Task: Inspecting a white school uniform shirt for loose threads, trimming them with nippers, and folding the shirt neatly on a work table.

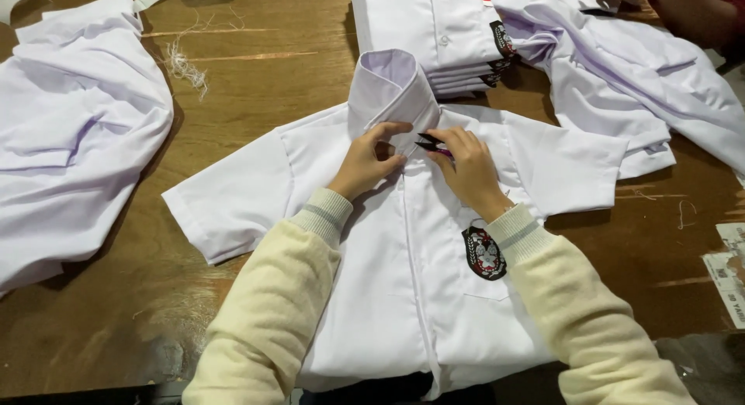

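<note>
A white short-sleeved shirt [403, 257] is lying front-up on the brown wooden bench [256, 71], buttoned, with its collar [392, 87] standing upright at the far end; the near hem is running out of the frame. All positions below are given relative to this shirt. The left hand [365, 163] is resting on the placket just below the collar, fingers curled and pinching the fabric at the neck opening. The right hand [468, 168] is sitting just right of the placket, grasping a small black thread snip [431, 143] whose pointed blades are aiming toward the neck opening; most of the tool's body is hidden inside the fingers, so only the tips and a trace of purple are showing. Both forearms are wearing cream knitted sleeves with ribbed cuffs. A dark embroidered badge [484, 252] is showing on the chest pocket, partly overlapped by the right cuff. Beyond the collar, a stack of folded white shirts [434, 32] is lying, its top cut off by the frame edge. To the far right, a loose heap of white shirts [621, 71] is spreading, and another person's hand is barely showing at the upper corner, too cropped to read. To the left, a crumpled white garment [70, 133] is lying, with a tuft of loose threads [185, 67] beside it.
</note>
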